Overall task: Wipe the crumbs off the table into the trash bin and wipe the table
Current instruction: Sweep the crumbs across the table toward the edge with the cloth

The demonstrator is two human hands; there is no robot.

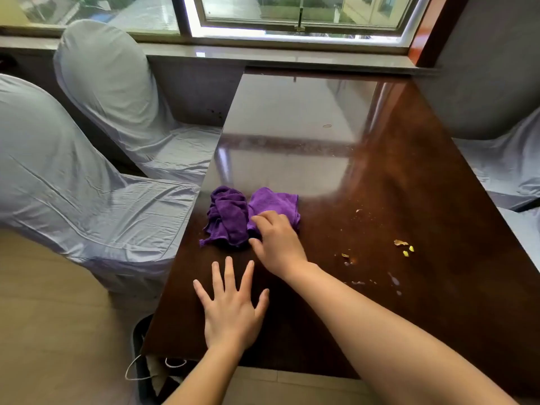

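Observation:
A crumpled purple cloth (233,213) lies on the dark glossy table (394,185) near its left edge. My right hand (277,238) rests on the cloth's near right part, fingers bent over it. My left hand (230,308) lies flat on the table just in front, fingers spread and straight. Crumbs (404,248) and small scraps are scattered on the table's right side, apart from both hands. A dark trash bin (143,361) stands on the floor below the table's near left corner, mostly hidden by the tabletop.
Two chairs in pale grey covers (87,171) stand to the left of the table, another covered chair (502,159) to the right. A window sill (263,57) runs behind the far edge. A white mask loop (137,372) hangs at the bin.

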